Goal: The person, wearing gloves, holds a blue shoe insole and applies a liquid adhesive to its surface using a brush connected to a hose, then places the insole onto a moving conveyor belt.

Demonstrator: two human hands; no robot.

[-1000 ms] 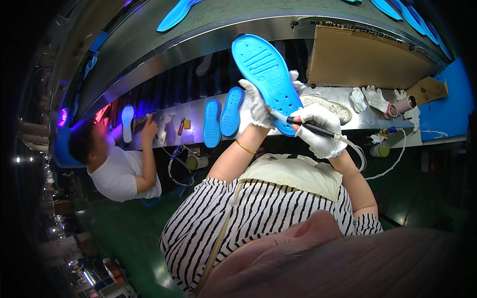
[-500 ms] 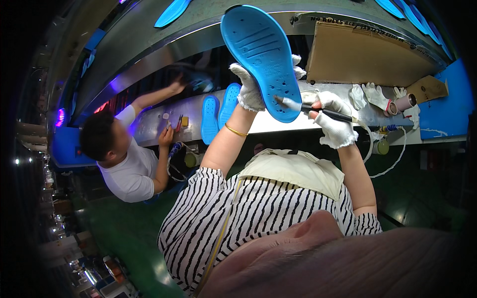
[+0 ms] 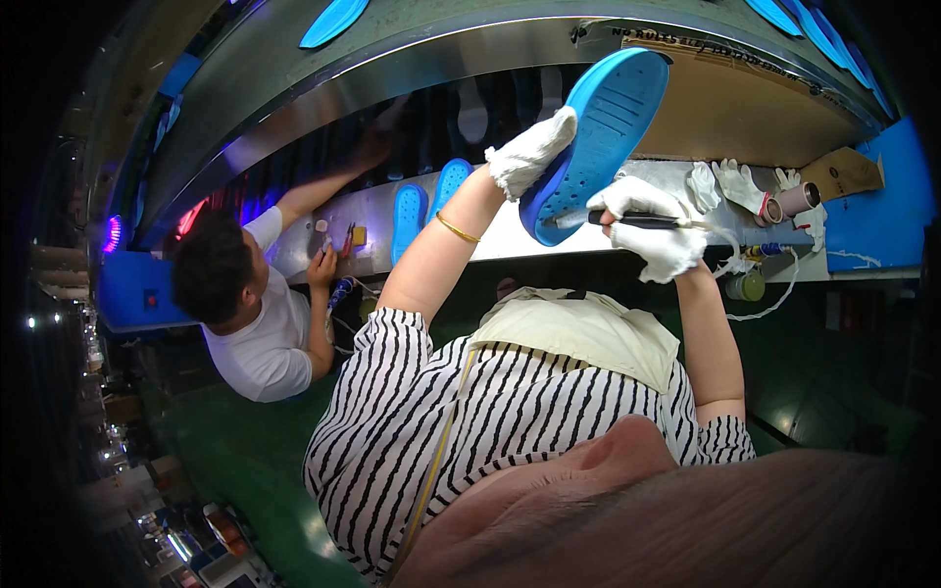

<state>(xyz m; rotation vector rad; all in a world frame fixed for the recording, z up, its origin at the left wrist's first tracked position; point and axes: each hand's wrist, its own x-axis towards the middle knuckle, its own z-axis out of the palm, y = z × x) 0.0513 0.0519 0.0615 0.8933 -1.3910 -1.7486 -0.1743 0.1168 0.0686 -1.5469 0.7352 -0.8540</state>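
A blue shoe sole (image 3: 613, 116) is held up in front of me, leaning to the right, with its holed, grooved face and part of its side wall showing. My gloved left hand (image 3: 531, 155) is closed on its left edge; the fingertips are hidden behind the sole. In my right hand (image 3: 649, 231), in a white glove with bare fingertips, is a brush (image 3: 637, 219) with a black handle. Its bristle end lies at the lower, holed end of the sole. A pale tube runs from the back of the handle.
Two more blue soles, one nearer (image 3: 408, 218) and one farther (image 3: 451, 183), lie on the bench at left. A co-worker (image 3: 255, 304) sits beyond them, reaching forward. At right are a cardboard sheet (image 3: 720, 108), white gloves (image 3: 737, 186) and a brownish roll (image 3: 799, 200).
My left hand has swung the sole's upper end to the right and down and turned it so its side wall shows. The brush has stayed near its lower end. The co-worker's arm moved.
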